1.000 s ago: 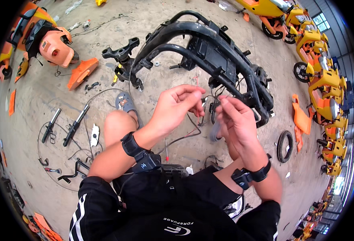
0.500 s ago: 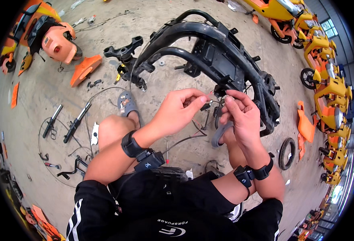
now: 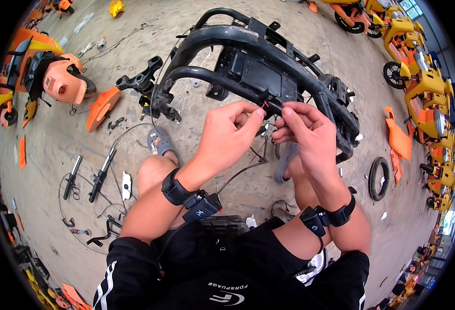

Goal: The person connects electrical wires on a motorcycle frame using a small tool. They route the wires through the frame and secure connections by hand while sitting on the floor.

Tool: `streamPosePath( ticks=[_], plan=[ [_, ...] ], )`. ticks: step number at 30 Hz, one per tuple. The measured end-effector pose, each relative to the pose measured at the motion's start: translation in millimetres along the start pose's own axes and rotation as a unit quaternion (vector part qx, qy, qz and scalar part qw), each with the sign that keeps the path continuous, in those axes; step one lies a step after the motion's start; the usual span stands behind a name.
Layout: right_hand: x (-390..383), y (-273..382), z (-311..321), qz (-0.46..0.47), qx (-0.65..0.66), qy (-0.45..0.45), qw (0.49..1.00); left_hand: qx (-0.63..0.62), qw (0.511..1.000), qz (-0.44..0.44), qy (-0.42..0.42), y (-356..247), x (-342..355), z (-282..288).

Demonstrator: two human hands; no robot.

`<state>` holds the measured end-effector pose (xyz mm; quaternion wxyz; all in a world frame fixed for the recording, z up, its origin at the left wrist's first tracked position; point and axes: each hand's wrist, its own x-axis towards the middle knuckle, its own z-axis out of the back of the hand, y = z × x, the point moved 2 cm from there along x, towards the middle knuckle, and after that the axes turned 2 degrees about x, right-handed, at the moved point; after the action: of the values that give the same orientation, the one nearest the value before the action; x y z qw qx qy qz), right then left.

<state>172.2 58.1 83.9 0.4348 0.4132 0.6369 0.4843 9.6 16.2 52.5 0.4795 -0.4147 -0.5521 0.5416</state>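
Note:
A black tubular scooter frame (image 3: pixel 248 39) lies on the floor in front of me. Over its near side, my left hand (image 3: pixel 230 133) is closed in a pinch, thumb against forefinger, and a short thin red wire (image 3: pixel 265 105) shows at the fingertips. Facing it, a small gap away, my right hand (image 3: pixel 310 129) is closed too, thumb to forefinger, beside dark thin parts. What lies between its fingertips is too small to make out. Below the hands, a dark cable (image 3: pixel 237 173) runs down toward my lap.
A black fork clamp (image 3: pixel 142 80) stands at the frame's left end. Two shock absorbers (image 3: pixel 101 175) lie at left, near an orange panel (image 3: pixel 102 108) and an orange-yellow scooter body (image 3: pixel 62 80). At right are a small tire (image 3: pixel 378 179), another orange panel (image 3: pixel 398 137) and a row of yellow scooters (image 3: pixel 423 103).
My hands have come slightly closer together, and both stay pinched. The red wire now shows more plainly at the left fingertips. The view has shifted, with the frame appearing farther left.

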Motion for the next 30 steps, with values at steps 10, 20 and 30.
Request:
streamPosePath(
  ticks=[10, 20, 30],
  plan=[
    [-2, -5, 2, -0.030, 0.000, 0.016, 0.999, -0.033, 0.999, 0.013, 0.014, 6, 4, -4],
    [-3, -5, 2, -0.035, -0.007, 0.024, 0.999, -0.071, 0.997, 0.010, 0.006, 3, 6, -9],
    [-3, -5, -4, 0.001, 0.000, 0.029, 1.000, -0.006, 0.999, -0.013, 0.031, -3, -1, -2]
  ],
)
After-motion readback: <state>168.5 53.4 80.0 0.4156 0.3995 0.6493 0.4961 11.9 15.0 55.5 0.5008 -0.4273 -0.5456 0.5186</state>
